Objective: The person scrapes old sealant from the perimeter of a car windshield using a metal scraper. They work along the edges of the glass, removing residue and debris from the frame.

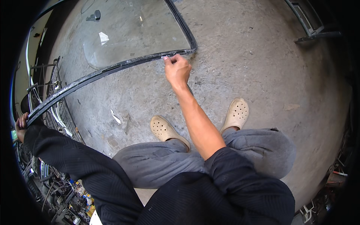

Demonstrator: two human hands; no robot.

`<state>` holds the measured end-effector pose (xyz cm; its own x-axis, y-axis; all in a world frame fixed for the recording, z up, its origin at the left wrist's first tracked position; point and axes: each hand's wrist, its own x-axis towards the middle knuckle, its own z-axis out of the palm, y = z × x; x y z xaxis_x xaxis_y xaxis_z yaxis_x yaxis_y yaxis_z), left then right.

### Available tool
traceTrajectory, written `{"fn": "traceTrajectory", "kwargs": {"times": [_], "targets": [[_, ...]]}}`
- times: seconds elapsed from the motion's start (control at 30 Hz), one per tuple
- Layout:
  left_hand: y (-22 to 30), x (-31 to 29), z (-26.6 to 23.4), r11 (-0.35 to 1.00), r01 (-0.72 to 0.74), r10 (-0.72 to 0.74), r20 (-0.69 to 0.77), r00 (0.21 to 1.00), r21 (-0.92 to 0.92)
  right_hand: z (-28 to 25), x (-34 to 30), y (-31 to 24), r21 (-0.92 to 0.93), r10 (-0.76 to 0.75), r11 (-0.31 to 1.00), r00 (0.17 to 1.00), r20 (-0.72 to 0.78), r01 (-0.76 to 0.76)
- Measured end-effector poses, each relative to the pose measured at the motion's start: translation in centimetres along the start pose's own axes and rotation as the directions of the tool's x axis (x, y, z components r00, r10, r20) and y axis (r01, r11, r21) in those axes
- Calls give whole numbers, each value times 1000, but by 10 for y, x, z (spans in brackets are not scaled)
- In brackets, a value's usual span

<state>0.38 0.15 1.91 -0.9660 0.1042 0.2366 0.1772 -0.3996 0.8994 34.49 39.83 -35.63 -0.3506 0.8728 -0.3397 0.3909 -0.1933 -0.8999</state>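
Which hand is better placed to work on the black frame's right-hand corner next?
Probably the right hand: its curled fingers are at the black frame, close to that corner. The left hand is far off at the left, curled over the frame's edge.

A scuffed gray concrete floor (270, 93) fills a cluttered work area in soft light, dimming to brown shadow at right. A torn white scrap (116, 117) lies on the concrete. A dark wire rack (57, 75) stands at left, above a dense jumble of parts (56, 195). A metal frame (305, 18) sits at upper right; more clutter (309, 212) lines the lower right edge.
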Motion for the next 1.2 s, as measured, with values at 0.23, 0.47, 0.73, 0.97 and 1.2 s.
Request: {"fn": "traceTrajectory", "kwargs": {"times": [0.23,0.47,0.73,0.97,1.2], "targets": [[1,-1,-1,995,100,-99,28,995,-8,2,0,0,22,-42,999,999,-21,42],[2,-1,-10,995,-69,65,50,997,69,3,-4,-5,52,-42,998,999,-19,43],[-32,-22,10,921,-227,231,26,973,316,0,-1,-8,-5,-75,997,997,-3,75],[-57,-42,24,778,-309,327,67,943,547,-9,3,-13,-19,-64,998,998,16,65],[-20,-10,-3,963,-63,79,-51,996,264,-7,4,-12,-32,-50,998,998,42,52]]}}
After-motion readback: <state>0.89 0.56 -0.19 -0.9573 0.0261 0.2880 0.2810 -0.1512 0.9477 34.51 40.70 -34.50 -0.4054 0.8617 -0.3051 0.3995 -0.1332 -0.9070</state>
